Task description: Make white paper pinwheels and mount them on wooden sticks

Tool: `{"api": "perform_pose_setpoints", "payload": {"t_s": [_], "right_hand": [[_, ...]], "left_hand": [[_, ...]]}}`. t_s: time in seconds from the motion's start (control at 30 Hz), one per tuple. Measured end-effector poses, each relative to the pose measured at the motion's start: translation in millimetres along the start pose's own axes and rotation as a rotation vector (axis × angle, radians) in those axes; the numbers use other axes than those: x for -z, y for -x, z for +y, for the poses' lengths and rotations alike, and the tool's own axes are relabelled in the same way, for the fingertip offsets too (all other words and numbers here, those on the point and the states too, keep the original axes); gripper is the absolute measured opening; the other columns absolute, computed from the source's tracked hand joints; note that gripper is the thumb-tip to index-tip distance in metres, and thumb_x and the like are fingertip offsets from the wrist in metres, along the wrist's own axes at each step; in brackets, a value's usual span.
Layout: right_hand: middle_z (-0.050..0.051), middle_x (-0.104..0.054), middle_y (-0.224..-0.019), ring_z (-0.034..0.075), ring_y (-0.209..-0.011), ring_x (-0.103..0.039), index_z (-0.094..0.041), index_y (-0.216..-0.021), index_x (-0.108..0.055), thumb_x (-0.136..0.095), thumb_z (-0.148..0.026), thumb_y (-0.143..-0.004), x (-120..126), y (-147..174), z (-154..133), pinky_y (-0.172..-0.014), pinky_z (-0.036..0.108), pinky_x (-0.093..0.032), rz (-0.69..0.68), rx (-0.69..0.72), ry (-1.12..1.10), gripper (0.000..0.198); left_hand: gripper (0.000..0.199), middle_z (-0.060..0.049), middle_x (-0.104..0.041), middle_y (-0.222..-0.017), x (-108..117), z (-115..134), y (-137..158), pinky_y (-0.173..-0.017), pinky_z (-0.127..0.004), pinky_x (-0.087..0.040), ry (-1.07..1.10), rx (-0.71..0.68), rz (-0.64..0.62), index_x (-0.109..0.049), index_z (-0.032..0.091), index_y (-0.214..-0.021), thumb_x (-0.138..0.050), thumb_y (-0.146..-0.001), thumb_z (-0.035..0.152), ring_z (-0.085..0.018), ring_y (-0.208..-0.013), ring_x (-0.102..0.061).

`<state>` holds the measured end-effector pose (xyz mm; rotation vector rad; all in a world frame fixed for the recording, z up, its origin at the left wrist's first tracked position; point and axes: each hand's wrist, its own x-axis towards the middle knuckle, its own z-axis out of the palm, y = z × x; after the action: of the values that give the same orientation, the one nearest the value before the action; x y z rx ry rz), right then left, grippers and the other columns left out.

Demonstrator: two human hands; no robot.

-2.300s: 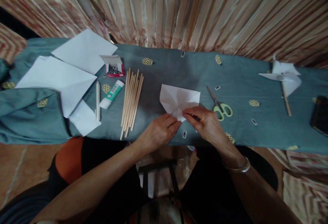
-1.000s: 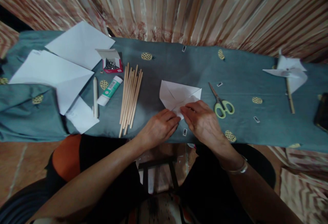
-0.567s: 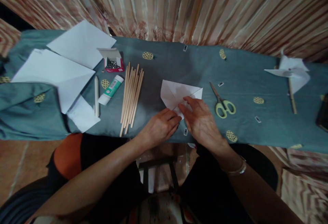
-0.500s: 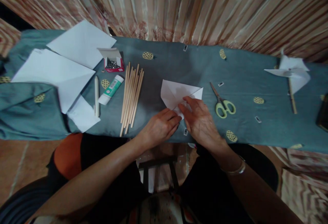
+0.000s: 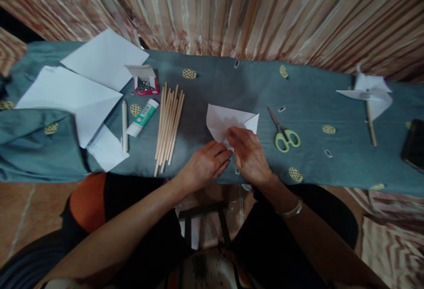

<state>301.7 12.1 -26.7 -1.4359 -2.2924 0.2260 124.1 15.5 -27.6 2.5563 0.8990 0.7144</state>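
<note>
A white sheet of paper (image 5: 228, 116) with crease or cut lines lies on the cloth in front of me. My left hand (image 5: 208, 163) pinches its near corner, fingers closed together. Over the paper's near right part, my right hand (image 5: 247, 152) has its fingers bent and pressed together at the same corner; its fingertips partly cover the paper. Green-handled scissors (image 5: 283, 134) lie just right of the paper, blades pointing away. To the left is a bundle of wooden sticks (image 5: 168, 128).
On the green tablecloth (image 5: 218, 77) are a glue stick (image 5: 143, 118), a white candle-like stick (image 5: 124, 125), a red-and-white box of pins (image 5: 145, 85) and white paper sheets (image 5: 69, 92). A paper pinwheel (image 5: 368, 94) and a dark phone-like object (image 5: 414, 145) lie right. A striped curtain (image 5: 212, 11) hangs behind.
My right hand has shifted slightly left and drawn its fingers closer to my left hand at the paper's near corner. The view has turned slightly to the right.
</note>
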Motion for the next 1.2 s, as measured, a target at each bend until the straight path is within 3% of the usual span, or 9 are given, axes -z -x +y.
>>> {"api": "perform_pose_setpoints", "payload": {"t_s": [0.17, 0.3, 0.43, 0.6, 0.87, 1.03, 1.2], "right_hand": [[0.009, -0.061, -0.127, 0.027, -0.116, -0.055, -0.023, -0.112, -0.066, -0.04, -0.009, -0.087, 18, -8, 11, -0.097, 0.045, -0.049, -0.005, -0.011, -0.078, 0.039], [0.012, -0.059, -0.131, 0.027, -0.122, -0.053, -0.016, -0.122, -0.061, -0.039, -0.011, -0.087, 28, -21, 26, -0.103, 0.049, -0.043, 0.066, -0.066, -0.036, 0.042], [0.014, -0.061, -0.129, 0.029, -0.121, -0.055, -0.015, -0.128, -0.056, -0.038, -0.02, -0.093, 29, -35, 37, -0.103, 0.051, -0.041, -0.004, -0.093, 0.044, 0.04], [0.015, -0.068, -0.116, 0.031, -0.109, -0.062, -0.014, -0.123, -0.062, -0.044, -0.027, -0.092, 36, -41, 47, -0.098, 0.05, -0.045, 0.022, -0.151, 0.019, 0.038], [0.006, -0.075, -0.09, 0.023, -0.079, -0.069, -0.018, -0.11, -0.071, -0.061, -0.032, -0.08, 44, -22, 63, -0.077, 0.039, -0.055, 0.076, -0.449, -0.291, 0.034], [0.002, -0.074, -0.076, 0.019, -0.064, -0.067, -0.02, -0.103, -0.072, -0.063, -0.034, -0.08, 44, -9, 52, -0.062, 0.032, -0.054, -0.001, -0.494, -0.38, 0.029], [0.001, -0.073, -0.072, 0.018, -0.059, -0.066, -0.019, -0.12, -0.064, -0.064, -0.036, -0.081, 43, -2, 37, -0.058, 0.031, -0.053, -0.006, -0.467, -0.297, 0.043]], "left_hand": [[0.021, -0.008, -0.064, -0.094, -2, -2, 1, -0.078, -0.034, -0.056, 0.005, -0.009, 0.015, -0.062, 0.012, -0.108, -0.049, -0.094, 0.02, -0.019, -0.088, -0.059], [0.021, -0.009, -0.064, -0.095, -1, -2, 2, -0.078, -0.034, -0.056, 0.003, -0.022, -0.002, -0.062, 0.011, -0.108, -0.049, -0.094, 0.02, -0.019, -0.088, -0.059], [0.021, -0.009, -0.064, -0.095, 1, -2, 2, -0.076, -0.033, -0.056, 0.008, -0.019, -0.005, -0.062, 0.011, -0.108, -0.049, -0.094, 0.02, -0.019, -0.087, -0.059], [0.024, -0.009, -0.066, -0.097, 10, -6, 0, -0.077, -0.034, -0.056, -0.003, -0.029, -0.01, -0.062, 0.012, -0.112, -0.049, -0.095, 0.021, -0.019, -0.088, -0.06], [0.022, -0.01, -0.068, -0.102, 26, -26, -1, -0.08, -0.037, -0.054, -0.129, -0.046, 0.106, -0.066, 0.014, -0.104, -0.049, -0.092, 0.012, -0.021, -0.093, -0.06], [0.022, -0.01, -0.067, -0.104, 32, -44, -5, -0.081, -0.038, -0.054, -0.195, -0.004, 0.137, -0.069, 0.015, -0.098, -0.049, -0.09, 0.009, -0.021, -0.095, -0.058], [0.025, -0.011, -0.064, -0.115, 32, -42, -8, -0.085, -0.042, -0.05, -0.188, 0.052, 0.143, -0.067, 0.018, -0.106, -0.049, -0.089, 0.011, -0.024, -0.103, -0.055]]}}
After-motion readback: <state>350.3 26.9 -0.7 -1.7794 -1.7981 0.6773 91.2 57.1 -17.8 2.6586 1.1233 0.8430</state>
